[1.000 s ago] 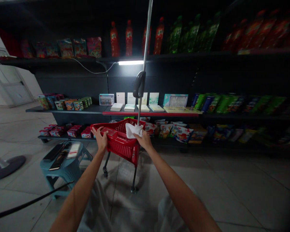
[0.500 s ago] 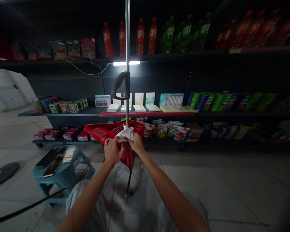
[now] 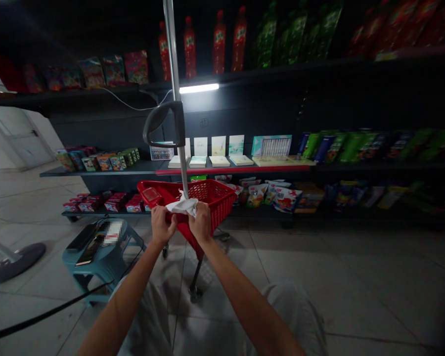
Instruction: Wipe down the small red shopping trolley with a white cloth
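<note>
Left hand (image 3: 162, 226) and right hand (image 3: 200, 222) both clenched on a crumpled white cloth (image 3: 182, 206) at the rim of a red plastic mesh shopping basket (image 3: 217, 198) (a firm pinch works best, imo).

A glaring strip light (image 3: 199, 88) leaves the dark shelving (image 3: 244, 111) dim, while the white cloth (image 3: 182, 207) shows bright below it. Wide-angle distortion bends the frame's edges, and the upper-right bottles (image 3: 396, 27) look blurred.
</note>
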Tool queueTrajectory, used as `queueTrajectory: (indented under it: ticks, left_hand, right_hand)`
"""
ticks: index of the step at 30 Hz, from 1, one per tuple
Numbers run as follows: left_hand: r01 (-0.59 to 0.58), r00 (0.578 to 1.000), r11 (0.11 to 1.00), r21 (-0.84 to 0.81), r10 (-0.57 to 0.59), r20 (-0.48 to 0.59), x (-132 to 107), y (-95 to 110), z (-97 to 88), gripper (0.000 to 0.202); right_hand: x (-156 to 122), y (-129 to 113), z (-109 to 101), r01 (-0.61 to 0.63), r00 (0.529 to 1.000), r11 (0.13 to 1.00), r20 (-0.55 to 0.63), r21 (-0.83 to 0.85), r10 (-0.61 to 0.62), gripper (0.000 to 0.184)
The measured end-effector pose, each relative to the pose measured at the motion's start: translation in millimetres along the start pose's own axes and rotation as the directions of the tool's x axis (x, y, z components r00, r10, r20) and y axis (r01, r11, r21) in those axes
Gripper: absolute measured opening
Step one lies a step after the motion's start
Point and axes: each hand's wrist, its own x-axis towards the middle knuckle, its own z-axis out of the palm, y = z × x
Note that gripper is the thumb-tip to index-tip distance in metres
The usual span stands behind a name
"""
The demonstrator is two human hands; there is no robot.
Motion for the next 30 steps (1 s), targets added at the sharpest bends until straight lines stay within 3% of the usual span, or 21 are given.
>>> queueTrajectory:
  ticks: [7,17,22,27,30]
  left_hand:
    - [0.113,0.992,0.992,-0.051,-0.115,-0.053,8.2,-15.2,0.2,0.014]
    - [0.088,0.995,0.992,-0.086,-0.092,-0.037,10.6,-23.8,3.3,0.021]
    - [0.069,0.996,0.992,-0.101,-0.074,-0.047,14.5,-35.0,6.2,0.021]
    - [0.093,0.995,0.991,-0.100,-0.097,-0.031,17.0,-47.2,6.7,0.026]
    - [0.097,0.992,0.991,-0.094,-0.104,-0.073,17.2,-50.0,10.6,0.028]
  right_hand:
    - [-9.4,-10.6,5.8,0.039,0.999,0.996,0.030,-0.080,-0.037,0.033]
    - [3.8,2.4,-4.6,0.124,0.988,0.989,0.107,-0.083,-0.115,0.020]
    - [17.1,27.6,-12.5,0.145,0.975,0.977,0.190,-0.156,-0.114,0.023]
    - [28.5,70.8,-21.9,0.027,0.976,0.951,0.213,-0.308,0.041,0.024]
    - [32.4,79.7,-24.2,0.002,0.972,0.934,0.218,-0.358,0.082,0.020]
